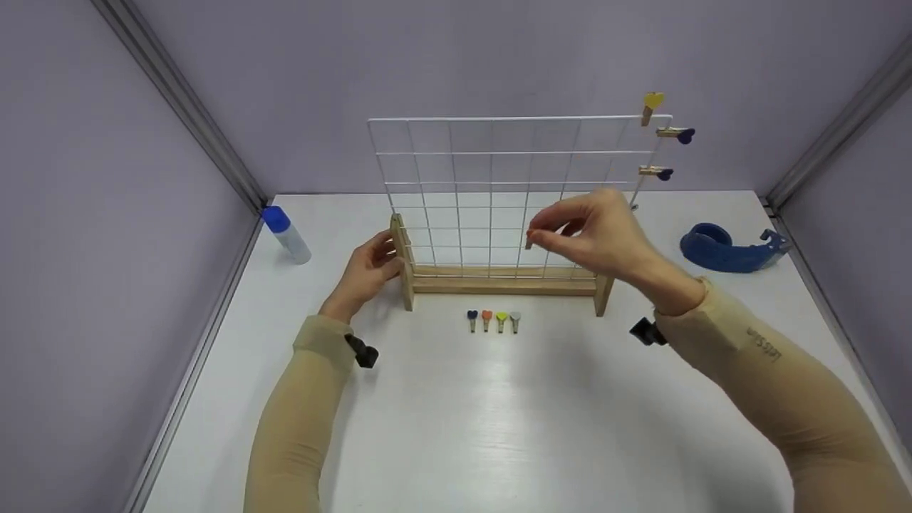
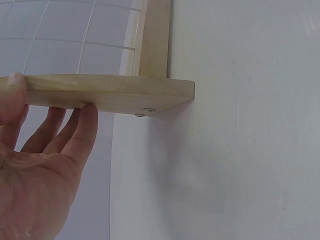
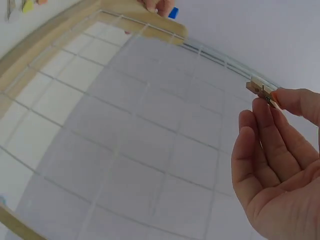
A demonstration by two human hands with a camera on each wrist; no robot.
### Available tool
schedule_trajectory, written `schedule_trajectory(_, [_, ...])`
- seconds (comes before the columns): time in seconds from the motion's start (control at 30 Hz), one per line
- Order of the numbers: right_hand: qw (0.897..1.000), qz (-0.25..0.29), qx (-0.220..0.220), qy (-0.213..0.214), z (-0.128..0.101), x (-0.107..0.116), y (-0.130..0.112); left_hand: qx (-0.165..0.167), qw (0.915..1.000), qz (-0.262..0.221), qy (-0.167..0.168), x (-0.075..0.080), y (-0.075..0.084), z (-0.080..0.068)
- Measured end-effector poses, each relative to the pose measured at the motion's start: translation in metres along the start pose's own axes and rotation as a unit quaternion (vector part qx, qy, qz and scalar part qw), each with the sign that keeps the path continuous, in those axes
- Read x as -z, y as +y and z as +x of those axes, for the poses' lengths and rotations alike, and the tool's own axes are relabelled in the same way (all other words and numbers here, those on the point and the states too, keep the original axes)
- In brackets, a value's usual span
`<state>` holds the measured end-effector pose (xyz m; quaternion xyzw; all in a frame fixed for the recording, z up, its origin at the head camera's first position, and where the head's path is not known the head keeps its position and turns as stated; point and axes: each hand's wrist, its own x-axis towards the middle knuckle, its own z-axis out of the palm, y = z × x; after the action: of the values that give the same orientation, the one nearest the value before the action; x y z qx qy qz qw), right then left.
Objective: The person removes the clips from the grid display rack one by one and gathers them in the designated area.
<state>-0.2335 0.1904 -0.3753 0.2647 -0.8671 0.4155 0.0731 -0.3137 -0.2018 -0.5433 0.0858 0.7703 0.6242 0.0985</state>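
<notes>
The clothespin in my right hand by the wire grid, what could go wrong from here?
1. The clothespin is pinched only at its tail by the right hand, so it may slip and drop.
2. The wire grid stands in a narrow wooden base steadied only at one end by the left hand; a hard push could tip it.

Grid panel (image 1: pixel 491 192): thin white-coated metal wire, smooth.
Stand (image 1: pixel 499 285): pale unfinished-looking wood, matt, fine grain; two small metal screw heads in the foot in the left wrist view.
Clothespin (image 3: pixel 261 89): light wood, pinched by the right hand (image 1: pixel 598 235).
Tabletop (image 1: pixel 499 413): white, smooth, soft sheen.
Tape dispenser (image 1: pixel 727 248): blue plastic, glossy.
Sleeves (image 1: pixel 299 413): beige knit cloth, matt.
</notes>
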Motion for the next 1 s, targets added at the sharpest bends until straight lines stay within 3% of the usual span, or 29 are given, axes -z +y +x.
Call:
schedule_trajectory(0.33, [0.995,0.054,-0.062,-0.064,-0.016,-0.080,0.031,-0.012,0.9999,-0.009,-0.002,-0.001,0.002,0.000])
schedule_trajectory(0.53, [0.985,0.091,-0.106,-0.100,-0.031,-0.127,0.055,-0.010,0.9999,0.000,0.003,-0.001,0.000,0.000])
schedule_trajectory(0.63, [0.975,0.124,-0.145,-0.111,-0.039,-0.148,0.064,-0.015,0.9999,0.005,0.004,0.000,0.001,0.000])
schedule_trajectory(0.8, [0.948,0.174,-0.237,-0.120,-0.049,-0.177,0.073,-0.023,0.9997,0.008,0.004,0.000,0.002,-0.001])
schedule_trajectory(0.87, [0.939,0.175,-0.269,-0.122,-0.051,-0.185,0.076,-0.022,0.9997,0.011,0.005,0.000,0.001,-0.001])
schedule_trajectory(1.0, [0.932,0.158,-0.301,-0.125,-0.052,-0.194,0.079,-0.015,0.9999,0.005,0.002,0.001,0.000,-0.002])
